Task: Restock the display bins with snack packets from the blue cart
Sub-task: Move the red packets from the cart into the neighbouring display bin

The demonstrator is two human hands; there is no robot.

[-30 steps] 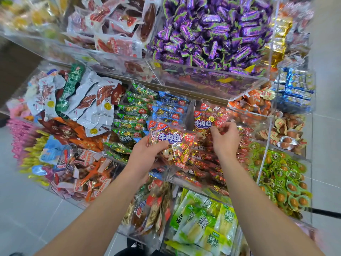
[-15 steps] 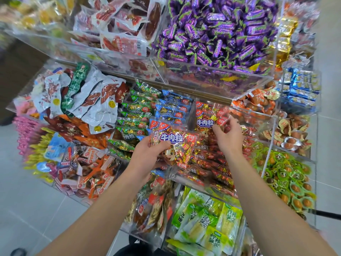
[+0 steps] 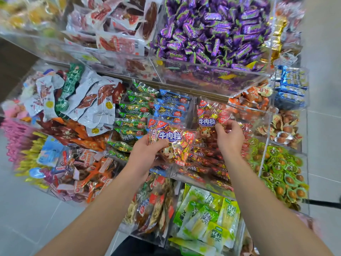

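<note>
At the middle of the frame the left hand [image 3: 145, 154] grips a small stack of beef-cube packets [image 3: 171, 143] — held just above the clear bin [image 3: 265, 115] of the same red packets. To its right, the right hand [image 3: 229, 137] pinches another packet [image 3: 208, 117] standing upright at the back of that bin. Purple candies [image 3: 212, 28] fill the bin at upper centre.

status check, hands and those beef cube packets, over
Left hand grips clear red-gold beef cube packets. Right hand pinches another upright packet in clear acrylic bin. Nothing blocking the bin.
</note>
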